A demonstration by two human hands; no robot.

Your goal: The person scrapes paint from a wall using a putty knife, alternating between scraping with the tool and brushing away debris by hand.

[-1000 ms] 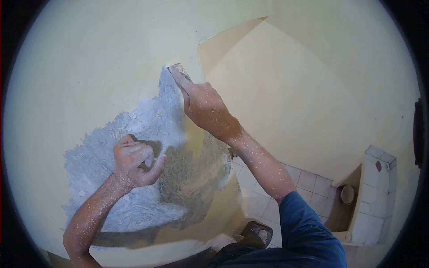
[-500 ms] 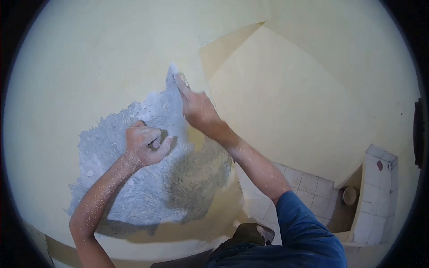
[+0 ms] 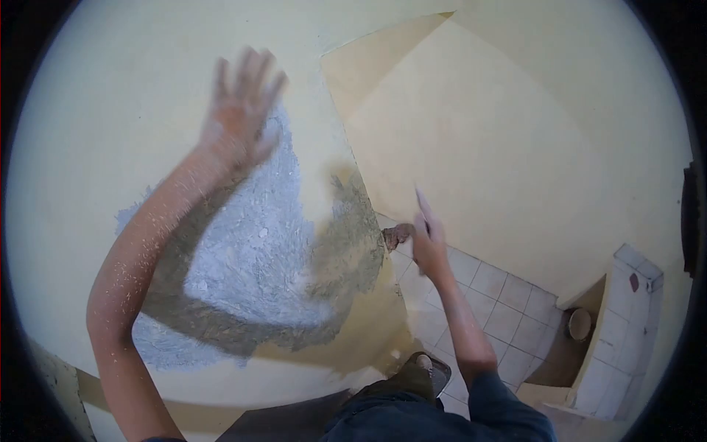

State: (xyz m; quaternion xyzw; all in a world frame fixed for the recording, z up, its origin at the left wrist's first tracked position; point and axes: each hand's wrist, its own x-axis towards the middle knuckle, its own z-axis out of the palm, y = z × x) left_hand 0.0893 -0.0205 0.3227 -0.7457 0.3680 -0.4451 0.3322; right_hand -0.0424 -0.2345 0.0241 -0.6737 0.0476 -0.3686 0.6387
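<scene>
My left hand (image 3: 237, 118) is raised against the upper part of the wall (image 3: 140, 96), fingers spread and blurred by motion, holding nothing. It covers the top left of a rough grey patch (image 3: 250, 243) where the cream paint is gone. My right hand (image 3: 429, 247) is away from the wall, above the tiled floor, closed around a scraper (image 3: 417, 195). The scraper's thin blade points up, seen nearly edge-on; its handle is mostly hidden in the fist. White dust and flakes cling to both forearms.
White tiles (image 3: 501, 287) cover the floor below. At the right stands a low tiled partition (image 3: 611, 331) with a round bowl (image 3: 579, 324) inside. A broken brown spot (image 3: 398, 236) shows at the wall's lower corner. My foot (image 3: 423, 362) is near a dark tray-like object (image 3: 440, 376).
My right hand has drawn the scraper off the patch's upper tip, down and to the right. My left hand has moved up the wall, its curled fingers now spread.
</scene>
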